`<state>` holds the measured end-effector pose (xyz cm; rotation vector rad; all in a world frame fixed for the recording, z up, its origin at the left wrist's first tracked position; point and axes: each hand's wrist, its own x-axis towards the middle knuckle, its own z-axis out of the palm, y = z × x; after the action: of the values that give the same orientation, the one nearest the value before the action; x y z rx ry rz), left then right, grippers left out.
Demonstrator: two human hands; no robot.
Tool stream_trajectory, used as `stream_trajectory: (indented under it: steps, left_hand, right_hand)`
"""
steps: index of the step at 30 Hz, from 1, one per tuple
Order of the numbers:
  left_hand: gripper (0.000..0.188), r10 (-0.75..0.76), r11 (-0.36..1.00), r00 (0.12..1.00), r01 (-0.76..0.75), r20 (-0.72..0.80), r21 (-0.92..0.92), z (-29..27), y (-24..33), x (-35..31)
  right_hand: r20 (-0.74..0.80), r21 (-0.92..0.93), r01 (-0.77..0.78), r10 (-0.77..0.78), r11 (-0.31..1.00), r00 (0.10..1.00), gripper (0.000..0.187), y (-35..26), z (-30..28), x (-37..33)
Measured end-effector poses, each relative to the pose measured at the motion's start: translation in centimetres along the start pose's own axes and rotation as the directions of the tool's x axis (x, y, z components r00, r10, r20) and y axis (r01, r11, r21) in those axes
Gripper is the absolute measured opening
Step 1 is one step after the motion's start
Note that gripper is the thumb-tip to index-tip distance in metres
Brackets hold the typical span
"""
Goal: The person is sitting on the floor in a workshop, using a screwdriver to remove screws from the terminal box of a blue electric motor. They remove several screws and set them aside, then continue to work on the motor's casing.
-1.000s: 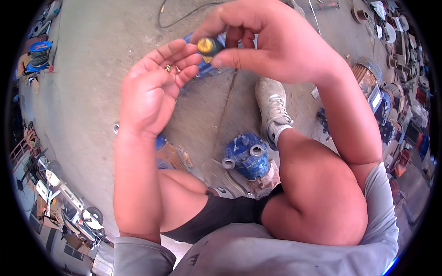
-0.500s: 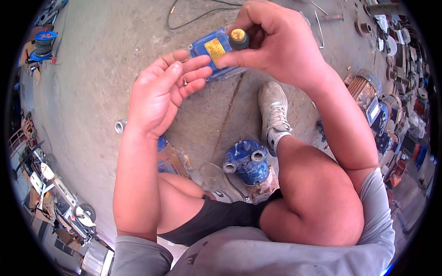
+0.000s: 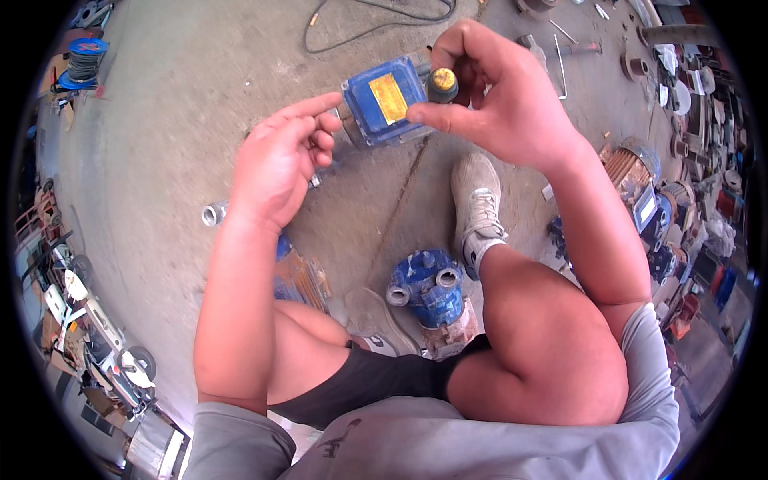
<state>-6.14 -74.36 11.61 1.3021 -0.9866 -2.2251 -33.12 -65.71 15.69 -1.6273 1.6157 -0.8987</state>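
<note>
A blue square box cover (image 3: 364, 100) with a yellow label (image 3: 388, 98) sits on a box ahead of me. My left hand (image 3: 280, 160) is at its left side, index finger stretched to the corner and the other fingers curled; whatever they may hold is hidden. My right hand (image 3: 508, 108) grips what looks like a screwdriver (image 3: 442, 85), its yellow-ended dark handle pointing up beside the cover's right edge. The right thumb reaches onto the cover. The tool's lower part is out of sight.
A blue pump-like body (image 3: 428, 288) with two round ports stands between my feet. A pipe fitting (image 3: 214, 214) lies left of my left forearm. A black cable (image 3: 376, 26) curls beyond the box. Motors (image 3: 632, 172) and parts line the right; a cable reel (image 3: 82, 66) stands far left.
My left fingers, spread over the cover's left part with a small brass-coloured screw among them, have drawn back and curled. The cover shows more fully and appears slightly further right, as does my right hand.
</note>
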Motion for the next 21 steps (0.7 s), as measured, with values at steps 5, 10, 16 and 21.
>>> stream_trajectory:
  steps: [5, 10, 16, 21]
  left_hand:
    - [0.032, -0.015, 0.999, 0.998, 0.018, -0.058, 0.050, 0.3, -0.3, 0.1]
    - [0.022, -0.065, 0.998, 0.995, 0.066, -0.072, 0.011, 0.0, -0.6, 0.8]
    - [0.021, -0.077, 0.997, 0.990, 0.075, -0.116, -0.027, -0.9, -1.2, 1.3]
    - [0.024, -0.135, 0.967, 0.991, 0.129, -0.014, -0.220, -0.7, -1.1, 1.4]
  right_hand:
    - [0.025, -0.016, 0.070, -0.069, 0.997, 0.997, 0.039, -0.7, -0.3, 0.1]
    - [-0.049, -0.138, 0.022, -0.029, 0.990, 0.998, 0.042, -0.9, 0.3, -0.1]
    - [-0.147, -0.112, 0.078, -0.094, 0.991, 0.985, 0.041, -1.7, -0.5, -0.2]
    - [-0.407, 0.479, 0.172, 0.044, 0.861, 0.912, 0.030, -1.7, -0.3, -0.6]
